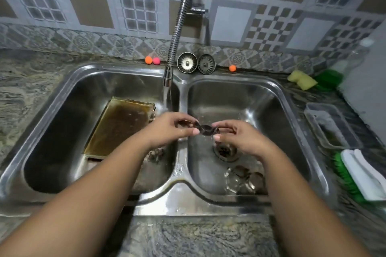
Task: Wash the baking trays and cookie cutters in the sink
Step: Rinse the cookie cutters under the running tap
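Note:
A dark metal cookie cutter (205,128) hangs over the divider of a steel double sink (179,175). My left hand (171,129) pinches its left end and my right hand (240,135) pinches its right end. Water streams from the flexible tap (168,78) just behind my left hand. A stained baking tray (119,127) leans in the left basin, with more cutters (155,153) partly hidden under my left forearm. Several shiny cookie cutters (243,179) lie at the front of the right basin, near the drain (225,151).
Two sink strainers (196,63) and small orange and pink balls (152,60) sit on the back ledge. On the right counter are a yellow sponge (301,79), a green holder (330,78), a clear container (332,125) and a green-bristled brush (363,175).

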